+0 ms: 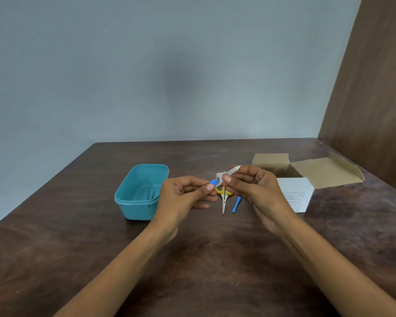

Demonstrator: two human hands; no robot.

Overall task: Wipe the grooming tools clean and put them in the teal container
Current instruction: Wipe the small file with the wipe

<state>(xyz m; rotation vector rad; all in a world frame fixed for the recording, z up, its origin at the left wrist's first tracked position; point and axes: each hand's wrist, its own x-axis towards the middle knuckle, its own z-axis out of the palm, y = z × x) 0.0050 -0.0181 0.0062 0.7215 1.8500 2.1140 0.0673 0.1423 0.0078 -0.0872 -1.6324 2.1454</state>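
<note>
My left hand point(185, 195) pinches the end of a small blue tool point(213, 182) above the table. Over that tool's other end my right hand point(254, 188) holds a folded white wipe point(226, 174), and the wipe hides that part. Below the hands lie yellow-handled scissors point(223, 200), points toward me, and a thin blue stick tool point(236, 205) just right of them. The teal container point(133, 202) stands open to the left of my left hand, with a dark slim item lying inside it.
An open brown cardboard box point(306, 171) lies at the right rear of the dark wooden table point(192, 271), with a white printed sheet point(295, 193) in front of it. A brown panel point(375, 99) rises at the right edge.
</note>
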